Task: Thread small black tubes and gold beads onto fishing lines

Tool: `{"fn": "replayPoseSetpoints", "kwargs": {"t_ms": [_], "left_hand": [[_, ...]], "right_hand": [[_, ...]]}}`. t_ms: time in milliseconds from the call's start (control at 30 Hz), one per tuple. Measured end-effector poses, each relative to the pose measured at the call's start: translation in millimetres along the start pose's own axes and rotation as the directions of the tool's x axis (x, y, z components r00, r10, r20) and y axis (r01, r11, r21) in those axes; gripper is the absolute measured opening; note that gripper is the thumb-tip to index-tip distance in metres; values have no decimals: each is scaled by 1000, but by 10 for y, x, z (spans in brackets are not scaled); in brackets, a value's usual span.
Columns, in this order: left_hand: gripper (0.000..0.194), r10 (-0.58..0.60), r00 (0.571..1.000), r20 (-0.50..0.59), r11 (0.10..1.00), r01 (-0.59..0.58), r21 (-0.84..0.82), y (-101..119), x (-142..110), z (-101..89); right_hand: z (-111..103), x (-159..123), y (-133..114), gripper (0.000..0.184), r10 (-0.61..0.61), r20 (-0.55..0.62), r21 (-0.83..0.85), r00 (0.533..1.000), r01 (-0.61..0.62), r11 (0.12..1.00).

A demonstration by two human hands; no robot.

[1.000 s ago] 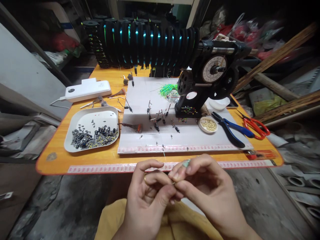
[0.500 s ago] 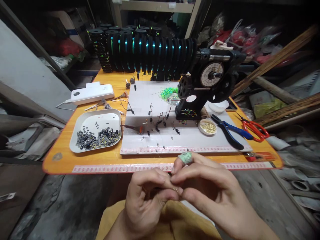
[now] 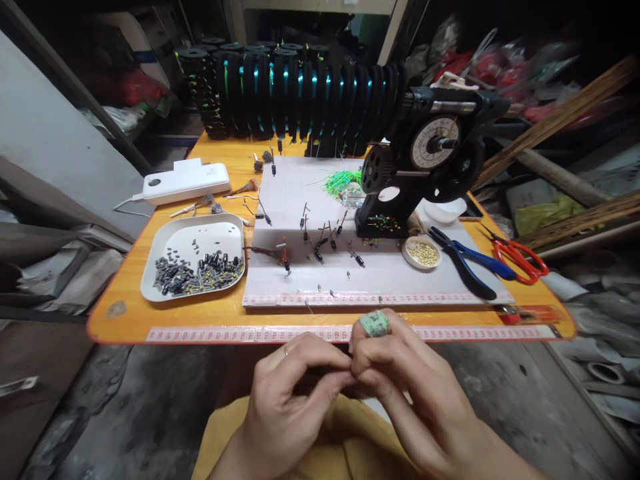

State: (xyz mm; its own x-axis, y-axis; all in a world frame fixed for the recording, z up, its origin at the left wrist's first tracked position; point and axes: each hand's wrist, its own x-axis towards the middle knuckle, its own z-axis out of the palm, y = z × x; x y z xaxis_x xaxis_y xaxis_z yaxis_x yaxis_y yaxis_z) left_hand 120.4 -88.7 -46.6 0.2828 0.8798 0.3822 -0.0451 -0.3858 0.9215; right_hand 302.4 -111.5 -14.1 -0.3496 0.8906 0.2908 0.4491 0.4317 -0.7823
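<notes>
My left hand [image 3: 295, 393] and my right hand [image 3: 417, 383] meet fingertip to fingertip in front of the table's near edge, above my lap. Each has thumb and forefinger closed in a pinch; whatever is between them is too small and too covered to make out. A green wrap [image 3: 374, 324] goes round a finger of the right hand. Beyond them on a white board [image 3: 280, 190] lie several small black cylindrical pieces [image 3: 319, 255] with thin stems. A small round dish [image 3: 421, 253] of tiny gold beads sits to the right.
A white tray [image 3: 155, 267] of grey and black pieces stands left, a white power bank [image 3: 187, 183] behind it. Black spools [image 3: 310, 100] on a dial-fitted stand [image 3: 383, 213] fill the back. Blue-handled pliers [image 3: 470, 263] and red-handled scissors [image 3: 523, 263] lie right. A measuring tape [image 3: 200, 335] lines the front edge.
My right fingers have closed in against my left fingertips, and small gold bits visible there before are now hidden. The view has shifted slightly, moving the table things a little to the right.
</notes>
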Motion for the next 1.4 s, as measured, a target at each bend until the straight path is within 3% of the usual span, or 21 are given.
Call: {"fn": "replayPoseSetpoints", "kwargs": {"t_ms": [200, 367, 433, 567, 633, 700, 800, 900, 1033, 1100, 1200, 1300, 1400], "left_hand": [[18, 61, 993, 103, 985, -77, 152, 106, 134, -63], [19, 125, 986, 111, 945, -153, 288, -12, 142, -159], [19, 194, 976, 97, 922, -215, 321, -75, 109, -190], [27, 413, 910, 18, 786, -367, 497, -103, 21, -205], [29, 343, 939, 7, 836, -308, 455, -64, 1, -175], [26, 180, 984, -9, 944, -170, 284, -22, 6, -125], [23, -10, 997, -80, 1000, 8, -24, 6, 27, -46], [19, -206, 973, -107, 938, 166, -305, 22, 30, 10], [14, -466, 871, -158, 787, 326, -523, 98, 26, 53], [14, -509, 843, -173, 770, 356, -529, 142, 34, 62], [16, -512, 841, -173, 780, 371, -503, 166, 48, 62], [16, -472, 865, -172, 806, 343, -483, 133, 41, 48], [20, -358, 921, -156, 873, 271, -405, 80, 19, -5]], "right_hand": [[0, -65, 78, 18, 37, 3, 204, 999, -37, 978], [-45, -92, 68, 14, 79, 67, 607, 995, -104, 788], [-52, -83, 59, 15, 92, 86, 615, 992, -126, 778], [-32, -23, 26, 14, 202, 36, 537, 979, -189, 822], [-4, 18, 3, 8, 300, 40, 587, 953, -266, 765], [28, 55, -14, 3, 400, 66, 674, 914, -336, 658], [66, 92, -23, 17, 476, 108, 760, 873, -381, 527], [78, 114, -18, 25, 475, 142, 784, 868, -392, 481], [70, 141, -16, 31, 497, 152, 793, 854, -405, 454], [65, 155, -19, 32, 507, 159, 794, 847, -414, 445], [62, 167, -26, 33, 516, 167, 787, 840, -429, 444], [71, 162, -29, 33, 519, 167, 768, 838, -441, 464], [81, 147, -21, 29, 510, 144, 744, 848, -432, 509]]}}
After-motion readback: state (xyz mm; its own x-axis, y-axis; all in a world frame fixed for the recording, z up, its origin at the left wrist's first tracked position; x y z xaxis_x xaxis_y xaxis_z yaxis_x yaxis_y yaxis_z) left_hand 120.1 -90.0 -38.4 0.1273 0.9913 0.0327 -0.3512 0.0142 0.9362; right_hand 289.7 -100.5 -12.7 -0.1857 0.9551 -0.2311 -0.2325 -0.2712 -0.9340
